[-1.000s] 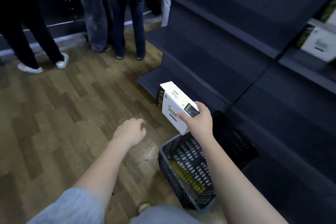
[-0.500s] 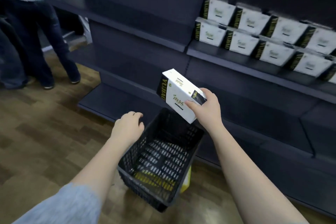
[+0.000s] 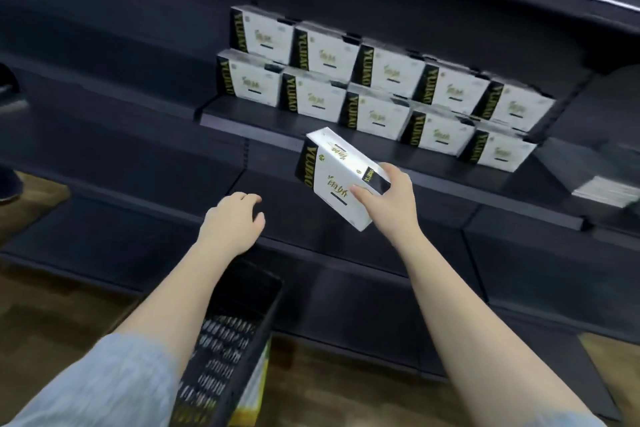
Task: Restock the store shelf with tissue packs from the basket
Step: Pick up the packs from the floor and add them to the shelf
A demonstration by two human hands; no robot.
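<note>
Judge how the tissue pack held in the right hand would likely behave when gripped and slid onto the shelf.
The tissue pack probably is light: the right hand holds it by one end alone. Its sharp edges suggest it stays stiff rather than sagging. Flat faces should let it slide on the shelf without rolling.

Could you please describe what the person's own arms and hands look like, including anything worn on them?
Both hands, left hand and right hand, are bare, with no gloves, rings or watch visible. The forearms are bare too. A light blue-grey sleeve covers the left upper arm; only a sliver of similar fabric shows on the right.
</note>
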